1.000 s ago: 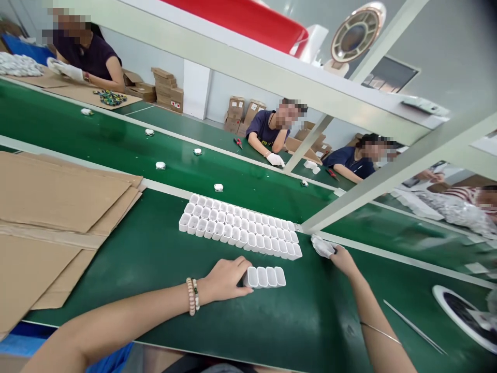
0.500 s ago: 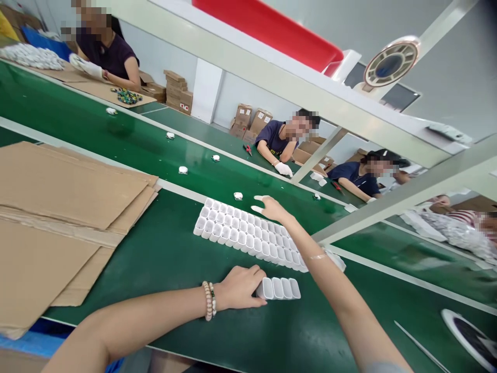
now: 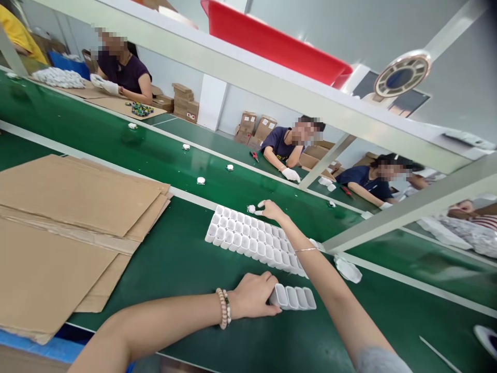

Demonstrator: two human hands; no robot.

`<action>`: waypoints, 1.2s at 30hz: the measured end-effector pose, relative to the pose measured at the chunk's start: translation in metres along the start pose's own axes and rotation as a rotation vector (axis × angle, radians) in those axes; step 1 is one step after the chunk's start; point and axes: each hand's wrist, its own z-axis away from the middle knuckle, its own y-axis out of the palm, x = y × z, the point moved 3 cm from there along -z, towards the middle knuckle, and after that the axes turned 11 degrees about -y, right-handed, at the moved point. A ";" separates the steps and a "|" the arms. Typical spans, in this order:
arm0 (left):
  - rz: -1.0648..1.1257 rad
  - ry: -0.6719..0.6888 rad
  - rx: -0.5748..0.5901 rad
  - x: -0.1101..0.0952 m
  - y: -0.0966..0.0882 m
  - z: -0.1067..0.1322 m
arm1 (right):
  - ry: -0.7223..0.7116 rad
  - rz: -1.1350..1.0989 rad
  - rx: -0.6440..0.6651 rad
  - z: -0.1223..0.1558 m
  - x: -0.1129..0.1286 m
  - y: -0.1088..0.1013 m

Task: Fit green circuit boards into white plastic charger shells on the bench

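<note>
My left hand [image 3: 254, 295] grips the left end of a short row of white plastic cups [image 3: 303, 298], thumb on the near side and fingers on the far side. The cups stand on the green table with their mouths up. My right hand [image 3: 273, 211] reaches over the green conveyor belt, white covers on two fingertips. Those fingertips are apart, right beside a small white round part [image 3: 251, 209]; whether they touch it I cannot tell. Below that hand stands a block of several rows of white cups [image 3: 248, 235], its right end partly hidden by my right forearm.
Cardboard sheets [image 3: 77, 202] lie stacked on the left. More white parts [image 3: 201, 181] sit along the belt [image 3: 163, 160]. A slanted metal post [image 3: 388, 207] rises at right near a crumpled white wrapper [image 3: 348, 269]. Co-workers sit across the belt, one with a gloved hand [image 3: 291, 175].
My right hand's fingertips and the small white part have come together at the belt. The view has shifted slightly. My left hand keeps its grip on the cup row.
</note>
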 end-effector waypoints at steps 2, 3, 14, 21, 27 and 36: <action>0.027 -0.014 -0.007 0.000 -0.002 0.001 | -0.028 -0.044 -0.062 -0.001 0.000 0.003; 0.040 -0.023 -0.012 0.000 -0.004 0.002 | -0.042 -0.072 -0.082 -0.001 0.001 0.005; 0.228 -0.124 -0.059 0.003 -0.014 0.007 | -0.303 -0.358 -0.453 0.118 0.008 -0.026; 0.333 -0.058 -0.118 0.000 -0.016 0.010 | -0.386 -0.339 -0.529 0.262 0.029 0.007; 0.338 -0.012 -0.215 0.000 -0.019 0.015 | -0.519 -0.280 -0.644 0.283 0.034 0.033; 0.324 0.063 -0.197 0.002 -0.015 0.018 | -0.674 -0.066 -0.683 0.294 0.043 0.029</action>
